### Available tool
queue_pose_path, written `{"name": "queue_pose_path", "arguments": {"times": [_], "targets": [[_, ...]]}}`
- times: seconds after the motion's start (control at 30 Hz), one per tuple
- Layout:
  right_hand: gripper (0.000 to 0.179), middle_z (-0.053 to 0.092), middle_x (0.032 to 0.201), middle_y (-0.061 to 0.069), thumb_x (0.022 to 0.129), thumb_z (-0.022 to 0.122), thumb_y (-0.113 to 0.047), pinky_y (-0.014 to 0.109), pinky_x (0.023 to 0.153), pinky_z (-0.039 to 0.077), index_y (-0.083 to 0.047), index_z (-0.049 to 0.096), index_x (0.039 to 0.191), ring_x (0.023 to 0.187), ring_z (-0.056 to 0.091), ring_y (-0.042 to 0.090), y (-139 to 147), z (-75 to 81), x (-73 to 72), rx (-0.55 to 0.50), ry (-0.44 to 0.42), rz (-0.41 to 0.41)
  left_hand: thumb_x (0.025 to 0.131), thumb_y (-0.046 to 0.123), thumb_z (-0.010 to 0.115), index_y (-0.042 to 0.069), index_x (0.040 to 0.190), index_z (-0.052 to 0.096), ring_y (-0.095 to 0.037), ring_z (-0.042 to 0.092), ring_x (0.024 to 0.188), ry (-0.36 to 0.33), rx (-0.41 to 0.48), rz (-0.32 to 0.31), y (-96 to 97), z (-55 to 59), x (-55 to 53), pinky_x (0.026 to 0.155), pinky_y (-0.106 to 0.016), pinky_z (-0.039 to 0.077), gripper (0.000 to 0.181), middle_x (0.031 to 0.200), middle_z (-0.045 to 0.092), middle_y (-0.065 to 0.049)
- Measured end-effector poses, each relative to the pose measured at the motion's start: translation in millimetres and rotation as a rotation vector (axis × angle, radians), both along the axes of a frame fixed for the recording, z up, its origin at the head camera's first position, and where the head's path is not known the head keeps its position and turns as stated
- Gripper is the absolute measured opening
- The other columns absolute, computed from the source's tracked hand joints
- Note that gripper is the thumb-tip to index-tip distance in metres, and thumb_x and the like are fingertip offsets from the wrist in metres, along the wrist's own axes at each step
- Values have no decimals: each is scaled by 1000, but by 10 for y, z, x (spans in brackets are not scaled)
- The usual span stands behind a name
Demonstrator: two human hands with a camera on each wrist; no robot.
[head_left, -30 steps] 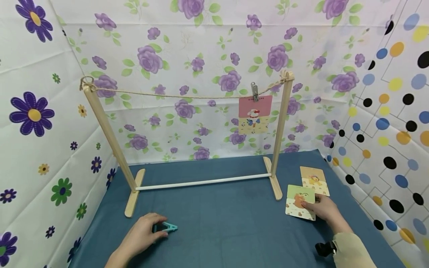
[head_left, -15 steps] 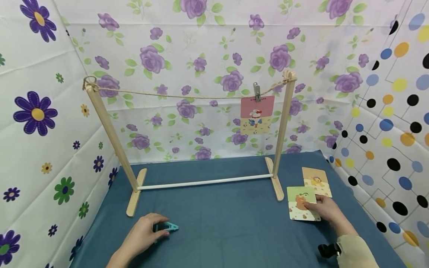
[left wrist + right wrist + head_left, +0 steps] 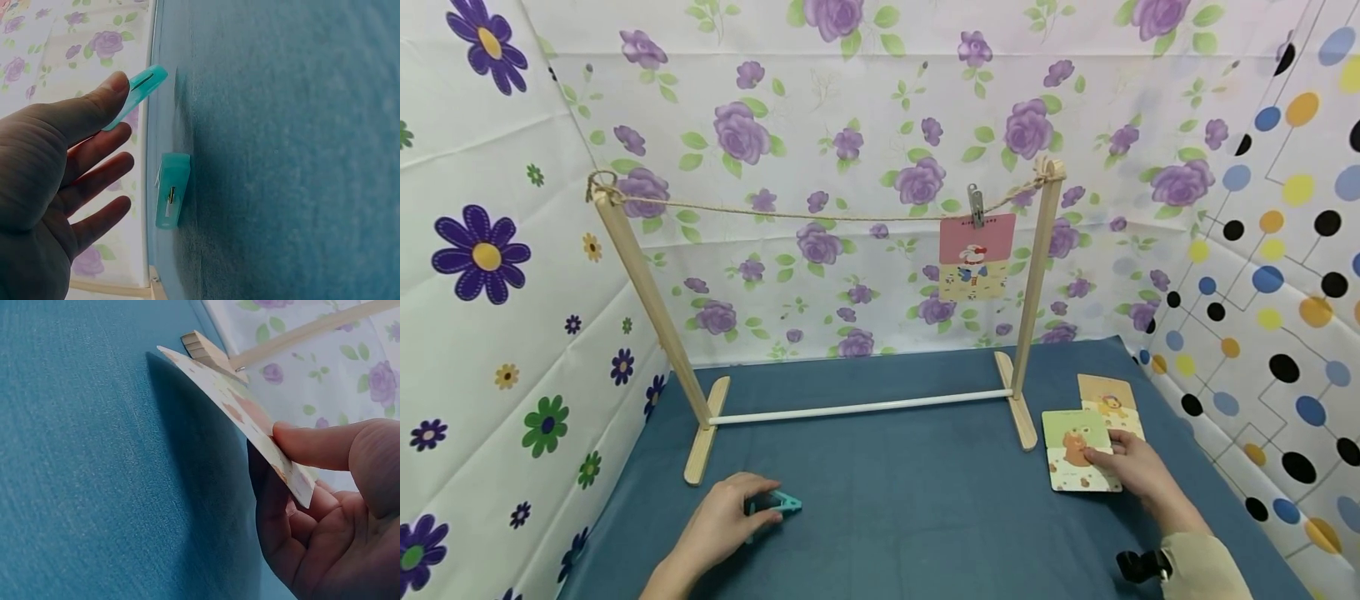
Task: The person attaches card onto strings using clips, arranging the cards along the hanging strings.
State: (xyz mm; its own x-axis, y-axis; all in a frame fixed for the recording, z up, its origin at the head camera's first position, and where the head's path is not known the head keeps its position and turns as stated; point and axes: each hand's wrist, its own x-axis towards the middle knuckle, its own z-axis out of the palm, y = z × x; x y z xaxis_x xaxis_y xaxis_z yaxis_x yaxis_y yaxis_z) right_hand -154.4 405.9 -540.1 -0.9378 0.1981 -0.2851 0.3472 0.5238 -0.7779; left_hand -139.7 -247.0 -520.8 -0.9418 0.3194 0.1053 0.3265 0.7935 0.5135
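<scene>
My left hand (image 3: 718, 521) pinches a teal clothespin (image 3: 142, 90) between thumb and index finger, low over the table at the left front. Its other fingers are spread in the left wrist view. A second teal clothespin (image 3: 173, 190) lies on the cloth just below that hand. At the right, my right hand (image 3: 1138, 471) holds a green-topped card (image 3: 1078, 433) with an orange-brown cartoon animal, thumb on its face and fingers behind. The card is tilted, raised off the cloth with a shadow under it. Partly behind it lies an orange-topped card (image 3: 1108, 396).
A wooden stand with a left post (image 3: 651, 308) and right post (image 3: 1036, 283) carries a twine line (image 3: 820, 217). From it hangs a pink-topped card (image 3: 973, 250) under a metal clip (image 3: 976, 204). A white rod (image 3: 857, 408) joins the feet on the blue cloth (image 3: 880, 500).
The green-topped card has come up slightly and tilted in my right hand. My left hand keeps its pinch on the clothespin, almost still. The head view has shifted a little.
</scene>
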Motion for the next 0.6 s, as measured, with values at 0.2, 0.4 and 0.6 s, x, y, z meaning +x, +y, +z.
{"name": "queue_pose_path", "arguments": {"times": [0.2,0.4,0.6], "targets": [[86,67,131,29,103,74,-43,32,76,56,13,35,155,95,68,15,9,36,22,-5,27,3,82,23,96,17,116,84,-16,71,105,14,2,8,14,3,-4,91,-44,61,37,111,76,11],[82,72,126,22,103,75,-41,31,76,56,12,39,153,94,68,13,-21,49,23,-30,34,1,82,24,96,17,118,83,-16,71,106,16,4,31,47,3,-10,92,-44,61,39,112,76,10],[75,74,123,18,104,75,-33,30,76,58,12,40,152,93,69,10,-77,58,30,-97,63,0,81,24,96,19,117,83,-14,71,106,23,15,43,65,-5,-11,91,-42,61,38,111,75,12]]}}
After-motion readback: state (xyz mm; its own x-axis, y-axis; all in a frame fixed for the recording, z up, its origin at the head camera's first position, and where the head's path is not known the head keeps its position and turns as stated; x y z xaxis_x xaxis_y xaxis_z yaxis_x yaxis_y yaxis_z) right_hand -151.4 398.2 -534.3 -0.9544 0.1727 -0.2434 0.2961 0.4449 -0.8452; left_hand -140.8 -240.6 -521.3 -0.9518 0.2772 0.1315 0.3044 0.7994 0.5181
